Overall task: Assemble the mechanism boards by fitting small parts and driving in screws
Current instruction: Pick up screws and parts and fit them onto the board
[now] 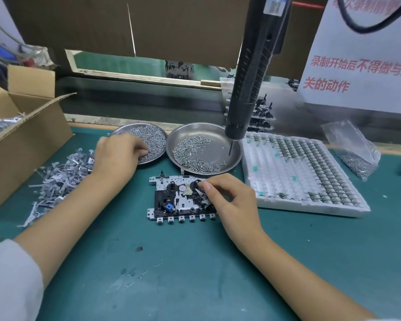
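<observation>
meanwhile, hands (229, 195) fitting mechanism board (183, 200).

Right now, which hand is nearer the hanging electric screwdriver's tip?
Right. The right hand works on the mechanism board just below the screwdriver tip; the left hand reaches into the far-left screw dish.

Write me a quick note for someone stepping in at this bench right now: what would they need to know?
Left hand: fingers curled into the left screw dish, picking screws.
Right hand: fingers pinching a small part on the mechanism board, upper right area.
Electric screwdriver hangs untouched above the right dish.
Done: board partly fitted.
Left: seat the part, drive screws.
</observation>
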